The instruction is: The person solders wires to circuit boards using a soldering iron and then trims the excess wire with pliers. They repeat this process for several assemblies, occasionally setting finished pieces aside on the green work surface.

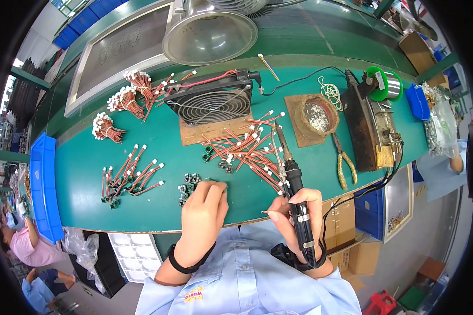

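Gripping the soldering iron [295, 181] over the near edge of the green mat [84, 202], right of center, the right hand [288, 228] closes its fingers around the handle. The tip points far, presumably to keep the hot end clear of the fingers. The iron has a black handle, a slender bare-metal front end and a slim feed tube alongside; black cables [377, 184] run off to the right. A short reddish wire end [265, 211] shows beside the right thumb; whether it is pinched cannot be confirmed.

The left hand [205, 207] is just beside a cluster of small dark components [188, 187]. Its fingers are bent and close together; the fingertips are hidden, so what they hold cannot be told.

Beyond the hands, loose wire leads [249, 149] with white plugs lie fanned, probably for single pick-up. At left, another group of leads [136, 170] has dark components at its near ends, apparently set apart to prevent mixing. Farther away, bundled leads [126, 101] lie compactly.

A fan [210, 105] stands on a wooden board [194, 136], presumably to move fumes. To the right, a round dish [318, 118] holds silvery residue; pliers [344, 160] lie near. The solder spool [393, 85] adjoins a dark metal unit [361, 126], likely feeding the iron.
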Tool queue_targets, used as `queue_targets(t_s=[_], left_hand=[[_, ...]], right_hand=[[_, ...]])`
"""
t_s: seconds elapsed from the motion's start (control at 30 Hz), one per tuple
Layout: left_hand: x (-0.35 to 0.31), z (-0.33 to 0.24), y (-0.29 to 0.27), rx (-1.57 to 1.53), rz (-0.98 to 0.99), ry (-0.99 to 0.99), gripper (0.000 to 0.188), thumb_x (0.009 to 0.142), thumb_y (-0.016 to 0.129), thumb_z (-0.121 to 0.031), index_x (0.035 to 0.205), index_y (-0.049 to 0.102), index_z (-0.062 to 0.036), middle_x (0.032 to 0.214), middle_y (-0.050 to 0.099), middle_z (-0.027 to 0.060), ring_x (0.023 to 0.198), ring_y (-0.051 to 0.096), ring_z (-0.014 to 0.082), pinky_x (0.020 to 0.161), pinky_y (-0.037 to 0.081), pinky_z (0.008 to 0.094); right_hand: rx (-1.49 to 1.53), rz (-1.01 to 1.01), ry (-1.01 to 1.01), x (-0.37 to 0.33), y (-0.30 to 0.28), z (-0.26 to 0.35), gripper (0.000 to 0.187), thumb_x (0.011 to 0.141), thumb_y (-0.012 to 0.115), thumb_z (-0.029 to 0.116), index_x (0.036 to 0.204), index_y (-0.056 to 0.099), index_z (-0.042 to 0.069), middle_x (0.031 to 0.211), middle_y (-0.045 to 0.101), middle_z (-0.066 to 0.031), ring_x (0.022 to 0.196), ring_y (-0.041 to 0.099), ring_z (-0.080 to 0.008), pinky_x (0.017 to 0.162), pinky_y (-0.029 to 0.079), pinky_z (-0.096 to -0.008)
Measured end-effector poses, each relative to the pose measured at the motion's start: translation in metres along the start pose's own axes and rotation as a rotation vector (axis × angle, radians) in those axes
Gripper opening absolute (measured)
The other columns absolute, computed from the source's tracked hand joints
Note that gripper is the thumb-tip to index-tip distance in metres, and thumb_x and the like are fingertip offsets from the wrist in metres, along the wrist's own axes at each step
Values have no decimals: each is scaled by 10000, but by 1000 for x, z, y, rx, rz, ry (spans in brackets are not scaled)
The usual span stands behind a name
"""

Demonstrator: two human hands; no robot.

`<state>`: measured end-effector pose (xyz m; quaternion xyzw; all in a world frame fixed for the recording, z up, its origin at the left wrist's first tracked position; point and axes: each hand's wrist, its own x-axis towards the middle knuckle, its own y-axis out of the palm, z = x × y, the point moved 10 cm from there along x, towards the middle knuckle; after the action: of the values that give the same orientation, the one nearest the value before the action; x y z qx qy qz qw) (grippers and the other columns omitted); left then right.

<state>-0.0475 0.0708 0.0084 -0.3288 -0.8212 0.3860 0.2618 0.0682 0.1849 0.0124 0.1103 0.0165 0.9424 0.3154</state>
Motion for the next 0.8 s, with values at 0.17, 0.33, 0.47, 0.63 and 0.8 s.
queue_targets(t_s=[0.17,0.33,0.47,0.63,0.8], left_hand=[[-11,11,7,-1050,143,-346,178,816,577,-35,985,522,-28,912,558,95,753,580,210,644,477,323],[-14,-2,18,-1588,279,-357,220,851,580,-122,1024,495,-17,931,550,86,817,556,178,706,471,317],[-16,-5,23,-1754,298,-269,220,870,553,-110,1055,491,-7,973,558,100,881,541,176,790,455,328],[-18,-5,25,-1781,301,-309,212,869,559,-133,1043,506,-24,951,546,99,912,521,178,798,412,303],[-16,-4,24,-1749,305,-251,194,866,568,-151,1010,527,-27,917,531,87,872,504,162,766,394,281]], right_hand=[[-47,78,22,3,12,3,428,768,609,-80,1019,315,103,776,573,-110,605,519,-69,526,397,-187],[-1,147,3,8,30,11,418,779,588,-92,1025,303,91,780,571,-128,638,548,-81,538,436,-212],[-25,171,-13,8,36,14,411,783,582,-95,1025,301,82,787,574,-143,651,568,-93,540,454,-222],[-175,181,-56,5,43,24,410,784,586,-91,1029,299,70,794,577,-158,648,583,-109,528,463,-223],[-176,190,-102,6,47,33,412,771,606,-83,1026,316,60,800,586,-154,652,584,-104,524,467,-221]])
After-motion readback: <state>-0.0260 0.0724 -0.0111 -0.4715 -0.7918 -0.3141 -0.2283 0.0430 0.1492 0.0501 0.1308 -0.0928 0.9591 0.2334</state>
